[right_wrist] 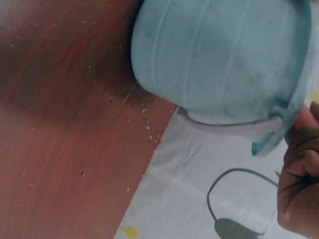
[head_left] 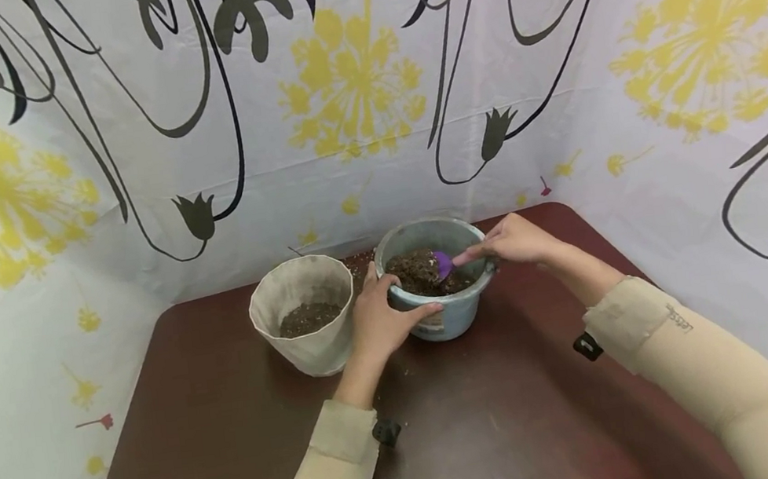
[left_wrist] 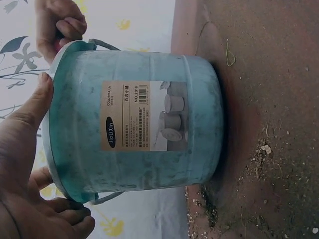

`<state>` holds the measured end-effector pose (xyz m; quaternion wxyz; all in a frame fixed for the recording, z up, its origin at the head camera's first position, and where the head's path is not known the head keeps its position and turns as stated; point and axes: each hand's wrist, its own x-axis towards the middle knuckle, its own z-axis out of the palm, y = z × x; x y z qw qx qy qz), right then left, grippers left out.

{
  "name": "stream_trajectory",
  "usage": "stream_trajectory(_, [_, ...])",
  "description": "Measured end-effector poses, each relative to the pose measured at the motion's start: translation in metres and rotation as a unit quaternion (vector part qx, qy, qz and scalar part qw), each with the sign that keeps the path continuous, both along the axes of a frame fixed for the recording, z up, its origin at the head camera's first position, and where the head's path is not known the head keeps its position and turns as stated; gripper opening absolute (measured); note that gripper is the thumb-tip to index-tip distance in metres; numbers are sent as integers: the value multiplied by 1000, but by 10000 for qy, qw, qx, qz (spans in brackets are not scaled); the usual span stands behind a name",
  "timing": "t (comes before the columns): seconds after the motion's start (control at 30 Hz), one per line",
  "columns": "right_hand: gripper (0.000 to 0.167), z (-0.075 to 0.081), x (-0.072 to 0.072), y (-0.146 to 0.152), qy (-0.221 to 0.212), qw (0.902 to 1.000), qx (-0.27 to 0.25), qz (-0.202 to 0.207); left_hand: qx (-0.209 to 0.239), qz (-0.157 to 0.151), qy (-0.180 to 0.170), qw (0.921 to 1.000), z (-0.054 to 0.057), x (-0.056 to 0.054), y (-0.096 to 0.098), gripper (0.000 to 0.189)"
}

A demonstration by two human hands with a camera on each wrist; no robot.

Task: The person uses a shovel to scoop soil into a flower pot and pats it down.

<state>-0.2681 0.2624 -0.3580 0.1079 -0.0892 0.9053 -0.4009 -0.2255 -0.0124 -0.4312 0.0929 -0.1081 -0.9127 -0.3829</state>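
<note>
Beige sleeves (head_left: 705, 369) (lettering (head_left: 680, 319) on one)

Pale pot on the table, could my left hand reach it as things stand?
Probably yes: your left hand, though gripping the bucket, is right beside the pale pot with nothing between.

Pot (head_left: 315, 356) left of the left hand (head_left: 380, 319), bucket (head_left: 451, 319) between it and the right hand (head_left: 515, 241), soil (head_left: 412, 269) and scoop (head_left: 444, 264) inside, table (head_left: 484, 433) beneath
</note>
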Motion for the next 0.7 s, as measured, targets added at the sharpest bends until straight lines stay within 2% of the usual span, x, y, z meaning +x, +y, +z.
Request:
stream_trajectory(0.17, [21,2,14,16,77,9989,-389,-250,46,-15,-2,10000,0,1,-1,76])
stream_trajectory(0.43, [25,0,33,33,-173,9922,-1156,-433,24,0,-53,10000,1,0,-3,80])
stream_trajectory(0.7, [24,-4,45,36,303,9961,-759,-339,116,-69,-139,9998,0,2,-1,83])
